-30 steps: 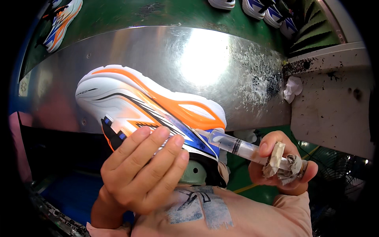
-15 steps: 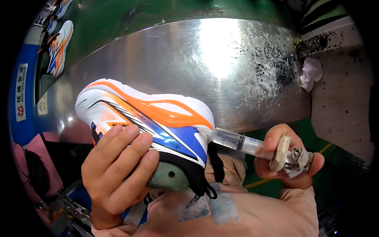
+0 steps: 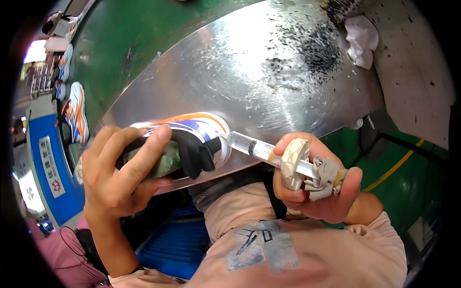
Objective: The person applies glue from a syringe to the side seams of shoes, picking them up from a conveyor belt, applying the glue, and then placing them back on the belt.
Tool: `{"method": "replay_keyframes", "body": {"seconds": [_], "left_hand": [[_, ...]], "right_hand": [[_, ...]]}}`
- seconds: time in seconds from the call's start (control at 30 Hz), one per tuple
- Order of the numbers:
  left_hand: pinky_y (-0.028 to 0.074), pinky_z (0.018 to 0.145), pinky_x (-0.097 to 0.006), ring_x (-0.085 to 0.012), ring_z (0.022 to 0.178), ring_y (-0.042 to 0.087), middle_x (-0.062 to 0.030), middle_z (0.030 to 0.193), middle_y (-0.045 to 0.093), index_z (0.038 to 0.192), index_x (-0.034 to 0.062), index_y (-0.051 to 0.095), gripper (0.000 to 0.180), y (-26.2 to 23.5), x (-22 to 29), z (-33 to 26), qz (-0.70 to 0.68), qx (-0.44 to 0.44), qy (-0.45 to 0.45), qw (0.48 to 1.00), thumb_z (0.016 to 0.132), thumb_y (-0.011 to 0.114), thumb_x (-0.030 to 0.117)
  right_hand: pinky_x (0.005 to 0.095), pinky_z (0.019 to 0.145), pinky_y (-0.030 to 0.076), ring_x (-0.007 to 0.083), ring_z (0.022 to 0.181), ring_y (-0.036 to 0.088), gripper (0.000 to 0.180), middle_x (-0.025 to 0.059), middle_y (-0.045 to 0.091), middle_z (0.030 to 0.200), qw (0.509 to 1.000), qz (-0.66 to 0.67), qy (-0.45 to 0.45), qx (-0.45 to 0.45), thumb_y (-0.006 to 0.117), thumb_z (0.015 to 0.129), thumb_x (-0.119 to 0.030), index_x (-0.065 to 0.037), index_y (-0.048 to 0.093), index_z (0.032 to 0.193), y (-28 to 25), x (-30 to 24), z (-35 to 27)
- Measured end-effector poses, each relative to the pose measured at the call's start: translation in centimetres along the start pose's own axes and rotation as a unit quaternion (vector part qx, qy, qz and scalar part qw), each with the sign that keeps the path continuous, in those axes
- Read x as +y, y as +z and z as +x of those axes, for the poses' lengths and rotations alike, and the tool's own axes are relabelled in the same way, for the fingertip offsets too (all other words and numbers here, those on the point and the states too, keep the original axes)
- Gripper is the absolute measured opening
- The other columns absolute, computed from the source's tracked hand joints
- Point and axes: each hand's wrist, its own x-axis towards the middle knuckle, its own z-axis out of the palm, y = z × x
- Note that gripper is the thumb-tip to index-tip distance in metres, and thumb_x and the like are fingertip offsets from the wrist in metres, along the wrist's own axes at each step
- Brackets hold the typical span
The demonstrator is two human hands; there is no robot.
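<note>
My left hand [image 3: 113, 168] grips a white, orange and blue sports shoe [image 3: 201, 126], its fingers and thumb wrapped around the ankle opening. Inside the shoe sits a green shoe last [image 3: 165, 161], and black pull tabs [image 3: 194, 156] stand up at the heel end. In my right hand [image 3: 331, 211] is a clear syringe [image 3: 249, 146], held by its barrel flange and plunger. Pale padding [image 3: 294, 163] is wrapped around the flange, and grey cloth [image 3: 324, 180] covers the plunger end. The syringe's tip lies against the heel side of the shoe, near the sole edge.
Beneath the shoe lies a curved metal table [image 3: 192, 91] with dark specks and dried residue. Crumpled white paper [image 3: 361, 42] rests at its far right, by a light board [image 3: 422, 86]. Beyond the left edge, another shoe [image 3: 77, 113] stands on a green surface [image 3: 110, 57], above a blue panel [image 3: 60, 168].
My left hand has turned the shoe so its opening and the last now face up more. The syringe has moved left along with the heel, its tip still at the shoe. The view has shifted.
</note>
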Motion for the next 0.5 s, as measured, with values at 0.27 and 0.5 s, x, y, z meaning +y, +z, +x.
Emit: {"method": "replay_keyframes", "body": {"seconds": [0.27,0.5], "left_hand": [[0.036,0.05,-0.031,-0.0244,0.051,0.046,-0.0138,0.063,0.051,0.119,-0.0068,0.047,0.047,0.0,3.4,0.6,0.035,-0.03,-0.209,0.977,0.078,0.055,0.015],[0.037,0.046,-0.035,-0.0274,0.047,0.049,-0.014,0.06,0.053,0.117,-0.0085,0.047,0.044,1.8,4.8,3.0,0.029,0.029,-0.295,0.955,0.08,0.055,0.012]], "right_hand": [[0.0169,0.047,0.029,0.0056,0.056,0.038,0.098,0.0013,0.044,0.066,0.991,-0.068,-0.114,0.034,0.038,0.067,-0.078,0.006,0.029,0.116,0.6,0.5,1.7],[0.018,0.052,0.032,0.0068,0.059,0.04,0.096,0.0041,0.044,0.07,0.98,-0.049,-0.174,0.08,0.044,0.07,-0.072,0.01,0.029,0.116,1.0,0.7,2.0]]}}
